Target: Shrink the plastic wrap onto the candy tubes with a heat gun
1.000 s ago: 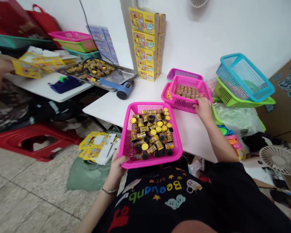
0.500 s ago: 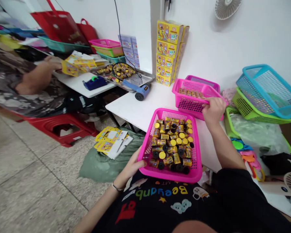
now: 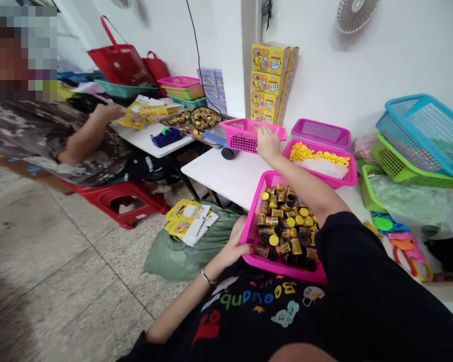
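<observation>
My left hand (image 3: 237,246) grips the near left rim of the pink basket (image 3: 253,221) of small yellow-and-black canisters (image 3: 285,229), fingers clamped on it; the basket rests half on the worktop (image 3: 226,173) edge, half against my lap. My right hand (image 3: 268,143) reaches across and holds the rim of a second pink basket (image 3: 241,134) further back, fingers closed over its edge, beside the basket of yellow rings (image 3: 317,153). I judge the full basket heavy and its mesh plastic flexible, so the stiff rim is the place to grip. The far one looks lighter.
</observation>
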Demonstrator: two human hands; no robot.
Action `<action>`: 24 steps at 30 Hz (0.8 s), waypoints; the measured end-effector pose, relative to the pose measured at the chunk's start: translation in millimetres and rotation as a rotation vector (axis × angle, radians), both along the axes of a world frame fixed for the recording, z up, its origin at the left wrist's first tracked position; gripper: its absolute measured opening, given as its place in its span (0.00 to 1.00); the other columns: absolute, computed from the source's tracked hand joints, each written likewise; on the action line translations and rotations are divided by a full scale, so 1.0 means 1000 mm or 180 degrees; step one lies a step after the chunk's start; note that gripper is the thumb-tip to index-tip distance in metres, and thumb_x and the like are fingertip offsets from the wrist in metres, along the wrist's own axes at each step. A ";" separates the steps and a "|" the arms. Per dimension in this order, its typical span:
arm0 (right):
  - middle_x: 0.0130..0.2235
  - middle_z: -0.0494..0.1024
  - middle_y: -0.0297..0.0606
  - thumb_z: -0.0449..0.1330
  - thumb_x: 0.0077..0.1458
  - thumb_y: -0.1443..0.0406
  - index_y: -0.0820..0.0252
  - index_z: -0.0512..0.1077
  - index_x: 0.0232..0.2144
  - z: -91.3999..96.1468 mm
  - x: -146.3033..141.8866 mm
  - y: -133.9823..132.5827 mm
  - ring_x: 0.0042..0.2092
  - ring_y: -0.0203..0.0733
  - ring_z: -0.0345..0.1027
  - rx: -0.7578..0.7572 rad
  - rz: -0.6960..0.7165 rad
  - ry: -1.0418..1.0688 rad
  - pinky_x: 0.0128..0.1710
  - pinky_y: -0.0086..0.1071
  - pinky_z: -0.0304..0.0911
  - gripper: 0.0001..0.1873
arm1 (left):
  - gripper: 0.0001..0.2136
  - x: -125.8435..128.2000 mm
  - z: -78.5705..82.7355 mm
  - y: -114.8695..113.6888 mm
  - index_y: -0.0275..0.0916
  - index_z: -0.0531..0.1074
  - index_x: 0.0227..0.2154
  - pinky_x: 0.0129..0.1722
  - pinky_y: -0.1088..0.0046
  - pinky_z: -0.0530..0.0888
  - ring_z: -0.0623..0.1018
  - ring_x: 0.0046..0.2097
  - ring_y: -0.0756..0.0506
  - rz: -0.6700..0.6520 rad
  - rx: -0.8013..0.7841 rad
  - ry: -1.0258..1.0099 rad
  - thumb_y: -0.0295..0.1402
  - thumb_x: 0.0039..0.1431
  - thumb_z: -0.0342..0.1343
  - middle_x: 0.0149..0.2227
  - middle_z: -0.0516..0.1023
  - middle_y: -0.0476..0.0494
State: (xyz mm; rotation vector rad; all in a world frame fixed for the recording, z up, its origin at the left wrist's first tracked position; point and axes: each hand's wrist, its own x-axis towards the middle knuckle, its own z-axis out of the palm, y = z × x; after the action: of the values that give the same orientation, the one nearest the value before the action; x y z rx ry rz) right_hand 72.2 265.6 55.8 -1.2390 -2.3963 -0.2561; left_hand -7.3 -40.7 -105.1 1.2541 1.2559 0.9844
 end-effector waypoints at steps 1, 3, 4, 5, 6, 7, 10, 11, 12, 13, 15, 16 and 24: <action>0.60 0.74 0.62 0.44 0.64 0.78 0.75 0.68 0.62 -0.003 -0.008 0.001 0.64 0.54 0.68 -0.0087 -0.0009 -0.0132 0.61 0.48 0.67 0.28 | 0.42 0.001 0.002 -0.001 0.49 0.71 0.67 0.72 0.52 0.65 0.61 0.72 0.26 -0.0017 -0.0081 -0.0023 0.36 0.41 0.60 0.70 0.69 0.48; 0.60 0.74 0.62 0.45 0.64 0.78 0.76 0.67 0.64 -0.011 -0.018 0.003 0.64 0.53 0.69 -0.0218 -0.0018 -0.0313 0.62 0.45 0.67 0.28 | 0.42 0.001 0.007 -0.002 0.50 0.72 0.66 0.73 0.53 0.63 0.64 0.71 0.27 -0.0082 -0.0207 -0.0073 0.37 0.41 0.59 0.67 0.73 0.50; 0.60 0.74 0.62 0.45 0.64 0.78 0.75 0.67 0.64 -0.015 -0.020 0.003 0.64 0.52 0.70 -0.0268 -0.0037 -0.0357 0.61 0.44 0.68 0.28 | 0.42 0.001 0.009 -0.002 0.51 0.72 0.66 0.74 0.53 0.62 0.65 0.71 0.27 -0.0113 -0.0237 -0.0092 0.37 0.40 0.59 0.66 0.75 0.51; 0.59 0.75 0.62 0.46 0.65 0.78 0.75 0.67 0.63 -0.019 -0.021 0.004 0.63 0.52 0.71 -0.0316 -0.0072 -0.0385 0.61 0.44 0.69 0.27 | 0.42 0.001 0.011 -0.002 0.52 0.73 0.66 0.74 0.54 0.61 0.65 0.71 0.27 -0.0127 -0.0246 -0.0108 0.37 0.40 0.59 0.66 0.76 0.52; 0.59 0.75 0.62 0.47 0.65 0.77 0.75 0.67 0.63 -0.023 -0.020 0.004 0.62 0.52 0.72 -0.0370 -0.0120 -0.0422 0.59 0.44 0.69 0.26 | 0.43 0.001 0.011 -0.002 0.53 0.73 0.66 0.75 0.55 0.60 0.64 0.72 0.27 -0.0130 -0.0249 -0.0119 0.37 0.39 0.59 0.66 0.76 0.52; 0.59 0.75 0.62 0.48 0.66 0.76 0.76 0.67 0.63 -0.027 -0.018 0.004 0.60 0.52 0.73 -0.0433 -0.0169 -0.0464 0.58 0.44 0.70 0.25 | 0.43 0.000 0.012 -0.001 0.53 0.73 0.66 0.75 0.56 0.60 0.64 0.72 0.27 -0.0123 -0.0258 -0.0125 0.37 0.39 0.60 0.67 0.76 0.53; 0.58 0.77 0.56 0.56 0.68 0.69 0.71 0.72 0.59 -0.037 -0.009 0.002 0.57 0.49 0.76 -0.0653 -0.0177 -0.0623 0.56 0.44 0.72 0.19 | 0.43 0.001 0.012 0.000 0.53 0.73 0.66 0.74 0.57 0.61 0.64 0.72 0.27 -0.0105 -0.0291 -0.0187 0.38 0.39 0.61 0.68 0.75 0.53; 0.56 0.78 0.52 0.60 0.67 0.67 0.69 0.74 0.56 -0.039 -0.006 0.000 0.55 0.47 0.76 -0.0737 -0.0103 -0.0682 0.56 0.43 0.72 0.18 | 0.43 0.001 0.013 0.000 0.52 0.73 0.66 0.74 0.56 0.62 0.65 0.72 0.27 -0.0108 -0.0290 -0.0209 0.39 0.39 0.62 0.68 0.75 0.51; 0.54 0.80 0.50 0.64 0.64 0.65 0.67 0.76 0.53 -0.040 -0.002 -0.001 0.55 0.47 0.76 -0.0820 0.0000 -0.0731 0.56 0.42 0.72 0.17 | 0.43 0.002 0.013 0.000 0.50 0.72 0.67 0.74 0.54 0.62 0.65 0.72 0.26 -0.0113 -0.0285 -0.0239 0.39 0.39 0.62 0.67 0.75 0.49; 0.53 0.81 0.48 0.67 0.62 0.64 0.66 0.77 0.51 -0.039 0.002 -0.004 0.54 0.47 0.77 -0.0895 0.0119 -0.0758 0.56 0.41 0.71 0.17 | 0.44 0.003 0.013 0.000 0.48 0.72 0.68 0.74 0.52 0.62 0.65 0.72 0.26 -0.0112 -0.0279 -0.0278 0.40 0.40 0.62 0.68 0.75 0.47; 0.52 0.82 0.47 0.69 0.60 0.61 0.63 0.79 0.49 -0.032 0.015 -0.011 0.55 0.49 0.77 -0.0995 0.0333 -0.0703 0.54 0.39 0.70 0.17 | 0.45 0.003 0.012 -0.001 0.45 0.70 0.69 0.73 0.49 0.63 0.64 0.73 0.25 -0.0104 -0.0273 -0.0351 0.41 0.42 0.63 0.68 0.74 0.43; 0.54 0.82 0.47 0.66 0.63 0.59 0.62 0.79 0.51 -0.027 0.025 -0.017 0.56 0.48 0.76 -0.1008 0.0402 -0.0616 0.54 0.38 0.70 0.17 | 0.45 0.003 0.011 -0.002 0.44 0.69 0.70 0.74 0.49 0.62 0.63 0.73 0.25 -0.0099 -0.0271 -0.0394 0.42 0.43 0.63 0.69 0.73 0.42; 0.40 0.82 0.41 0.57 0.65 0.43 0.58 0.81 0.48 -0.039 0.249 -0.140 0.37 0.39 0.71 -0.1636 0.0252 0.1067 0.41 0.35 0.68 0.28 | 0.42 -0.004 -0.010 -0.003 0.40 0.71 0.67 0.72 0.51 0.66 0.66 0.72 0.26 0.0018 -0.0527 -0.0583 0.49 0.48 0.68 0.69 0.73 0.39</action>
State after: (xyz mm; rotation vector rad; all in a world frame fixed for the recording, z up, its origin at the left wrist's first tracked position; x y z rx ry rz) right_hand 320.9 125.9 16.6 -1.2641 -2.2698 0.5826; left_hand -11.1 -43.6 -115.4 1.0098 1.1731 0.9563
